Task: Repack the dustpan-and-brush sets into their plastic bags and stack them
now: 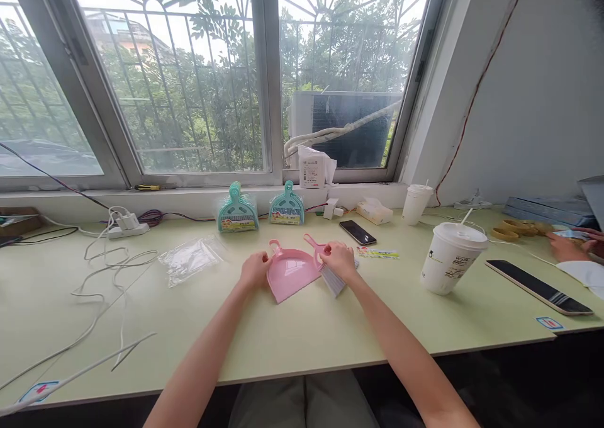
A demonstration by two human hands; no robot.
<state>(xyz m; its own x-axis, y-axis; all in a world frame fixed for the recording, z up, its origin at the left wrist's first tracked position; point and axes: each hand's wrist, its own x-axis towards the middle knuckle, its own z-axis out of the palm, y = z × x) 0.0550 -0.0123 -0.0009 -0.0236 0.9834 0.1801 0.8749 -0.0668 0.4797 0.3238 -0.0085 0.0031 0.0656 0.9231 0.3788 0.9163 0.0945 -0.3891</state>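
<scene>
Back from the table's (283, 346) front edge, my left fingers (264, 261) pinch the pink dustpan (292, 277), my right fingers (336, 252) grasp the hand brush (333, 283); I'd steady the pan flat.

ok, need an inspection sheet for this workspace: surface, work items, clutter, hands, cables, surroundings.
Surface: pale green tabletop, stickers near front edge.
Work items: pink dustpan, pink-handled brush beside it.
Clutter: wrapped teal dustpan sets, clear plastic bags, two phones, two lidded drink cups, tissue pack.
Hands: left hand holds dustpan's left edge; right hand holds brush.
Cables: loose white cables at left, by a power strip.
Surroundings: barred window behind; another person's hands, far right.
</scene>
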